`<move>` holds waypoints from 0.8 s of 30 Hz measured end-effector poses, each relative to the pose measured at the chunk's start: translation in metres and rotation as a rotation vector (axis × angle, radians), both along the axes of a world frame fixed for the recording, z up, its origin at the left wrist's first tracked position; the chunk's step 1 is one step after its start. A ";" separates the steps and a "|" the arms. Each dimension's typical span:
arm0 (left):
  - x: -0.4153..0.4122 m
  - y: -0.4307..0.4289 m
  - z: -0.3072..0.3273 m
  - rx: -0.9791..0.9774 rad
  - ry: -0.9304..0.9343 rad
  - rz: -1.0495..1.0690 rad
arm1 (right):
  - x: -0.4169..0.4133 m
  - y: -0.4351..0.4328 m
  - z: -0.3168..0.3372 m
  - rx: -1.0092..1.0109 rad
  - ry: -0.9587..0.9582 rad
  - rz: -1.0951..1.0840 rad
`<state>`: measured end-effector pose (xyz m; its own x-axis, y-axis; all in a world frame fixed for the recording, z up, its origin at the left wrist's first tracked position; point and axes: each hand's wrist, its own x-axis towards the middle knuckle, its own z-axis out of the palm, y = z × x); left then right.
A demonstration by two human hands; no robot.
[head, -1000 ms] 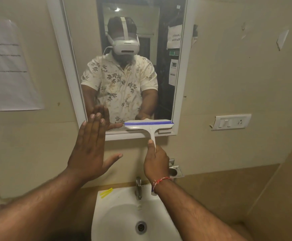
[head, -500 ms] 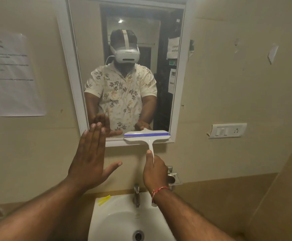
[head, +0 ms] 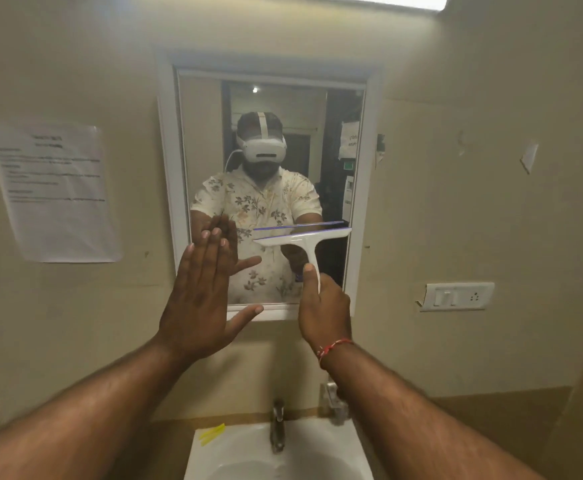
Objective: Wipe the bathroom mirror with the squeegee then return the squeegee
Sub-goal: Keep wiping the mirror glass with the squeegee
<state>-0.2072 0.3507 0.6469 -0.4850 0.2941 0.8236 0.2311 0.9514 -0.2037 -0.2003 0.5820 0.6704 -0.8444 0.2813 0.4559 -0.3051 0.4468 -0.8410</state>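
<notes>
now right hand (head: 324, 308) presses squeegee (head: 302, 239) against mirror (head: 276, 140).

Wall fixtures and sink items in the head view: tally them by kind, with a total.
Mirror: 1
Paper notice: 1
Switch plate: 1
Sink: 1
Tap: 1
Squeegee, held by the right hand: 1
Yellow item on the sink rim: 1
Total: 7

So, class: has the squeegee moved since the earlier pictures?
Yes. The squeegee has gone up the mirror, from its bottom frame edge to partway up the glass.
</notes>
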 end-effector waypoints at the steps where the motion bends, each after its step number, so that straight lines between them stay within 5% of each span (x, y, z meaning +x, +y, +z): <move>1: 0.000 -0.001 0.011 0.006 0.009 0.006 | -0.001 0.000 0.014 -0.006 0.029 0.002; 14: 0.032 -0.025 0.141 -0.006 0.122 0.146 | 0.007 -0.019 0.160 -0.056 0.233 0.156; 24: 0.061 -0.055 0.157 -0.035 0.123 0.264 | 0.015 -0.061 0.172 -0.044 0.251 0.277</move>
<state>-0.1462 0.2954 0.8037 -0.4455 0.2006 0.8725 -0.0517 0.9672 -0.2488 -0.1852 0.5215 0.8427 -0.7549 0.0817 0.6507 -0.6082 0.2840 -0.7412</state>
